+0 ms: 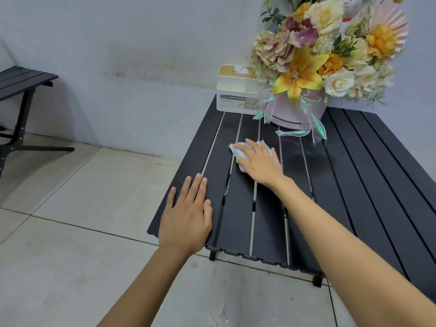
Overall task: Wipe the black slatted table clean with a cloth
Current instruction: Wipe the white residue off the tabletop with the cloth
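The black slatted table (358,185) fills the right half of the head view, its slats running away from me. My right hand (260,162) lies flat on a pale blue and white cloth (238,152), pressing it onto the slats in the middle of the table's left part. Most of the cloth is hidden under the palm. My left hand (187,214) rests flat with fingers spread on the table's near left corner, holding nothing.
A white tissue holder (237,96) stands at the table's far left corner, beside a large flower arrangement in a pink round box (297,114) with trailing ribbons. A second black slatted table (21,79) stands far left on the tiled floor.
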The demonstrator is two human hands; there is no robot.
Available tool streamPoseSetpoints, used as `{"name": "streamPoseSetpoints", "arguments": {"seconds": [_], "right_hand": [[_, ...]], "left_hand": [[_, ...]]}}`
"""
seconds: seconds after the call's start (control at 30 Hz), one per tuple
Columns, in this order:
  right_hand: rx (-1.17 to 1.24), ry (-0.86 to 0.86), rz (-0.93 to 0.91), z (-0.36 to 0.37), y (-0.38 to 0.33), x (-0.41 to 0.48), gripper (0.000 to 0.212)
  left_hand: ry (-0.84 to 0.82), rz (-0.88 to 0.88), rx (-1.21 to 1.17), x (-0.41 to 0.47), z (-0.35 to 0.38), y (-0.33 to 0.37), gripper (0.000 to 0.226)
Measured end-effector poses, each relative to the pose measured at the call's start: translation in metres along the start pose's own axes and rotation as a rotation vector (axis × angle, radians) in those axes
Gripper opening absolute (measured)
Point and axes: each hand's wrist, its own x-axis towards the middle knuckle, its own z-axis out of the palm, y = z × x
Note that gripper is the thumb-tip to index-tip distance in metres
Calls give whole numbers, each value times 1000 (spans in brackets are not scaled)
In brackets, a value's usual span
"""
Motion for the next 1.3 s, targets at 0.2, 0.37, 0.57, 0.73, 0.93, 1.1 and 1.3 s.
{"name": "streamPoseSetpoints", "arguments": {"seconds": [0.2,0.37,0.57,0.73,0.93,1.1,1.3], "right_hand": [[-1,7,-95,17,-44,-34,47],[-26,-135,-486,24,-75,-121,54],[-13,-188,-551,23,-80,-84,45],[25,-116,-242,34,-110,-5,44],[-81,-9,-195,46,-136,-58,44],[-89,130,-224,48,-117,-149,45],[-63,35,-151,30,-81,-66,45]], "left_hand": [[-136,17,-142,-4,-16,-16,55],[-112,21,-107,-37,-19,-61,90],[-30,22,-82,-41,-10,-58,82],[-72,-30,-83,-39,-14,-58,81],[-97,-80,-169,-39,-16,-53,78],[-94,-19,-145,-40,-13,-57,85],[-32,6,-44,-39,-15,-55,84]]}}
